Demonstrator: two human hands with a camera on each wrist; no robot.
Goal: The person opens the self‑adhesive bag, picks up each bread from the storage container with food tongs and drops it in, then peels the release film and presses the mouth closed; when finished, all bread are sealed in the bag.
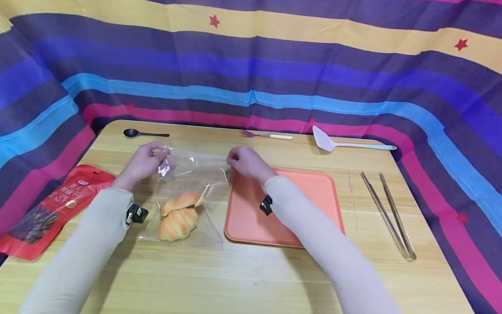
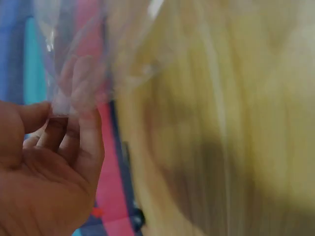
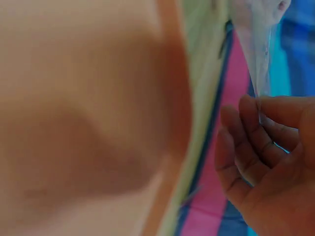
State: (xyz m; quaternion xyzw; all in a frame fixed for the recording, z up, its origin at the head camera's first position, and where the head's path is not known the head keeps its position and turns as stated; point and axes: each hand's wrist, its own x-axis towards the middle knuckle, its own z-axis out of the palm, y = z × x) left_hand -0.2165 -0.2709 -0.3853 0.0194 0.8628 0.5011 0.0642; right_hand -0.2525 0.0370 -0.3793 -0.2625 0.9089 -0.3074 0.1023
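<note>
Stretched between both hands is a clear plastic bag [image 1: 192, 168], with a croissant [image 1: 178, 224] and a second golden bread roll [image 1: 181, 202] lying at its lower end. My left hand [image 1: 146, 160] pinches the upper left corner of the bag. In the left wrist view, the thumb and curled fingers [image 2: 88, 132] meet on the crinkled film. At the upper right corner, my right hand [image 1: 248, 161] pinches the bag's edge between thumb and fingertips, above the far left corner of a pink tray [image 1: 313, 187]. The right wrist view shows the film [image 3: 258, 54] gathered to that pinch.
A red food pouch [image 1: 74, 192] lies at the left edge. Along the back are a black spoon [image 1: 135, 133], a fork with a white handle [image 1: 280, 137] and a pale spatula [image 1: 325, 140]. Metal tongs [image 1: 386, 213] and a thin clear strip [image 1: 353, 198] lie right of the tray.
</note>
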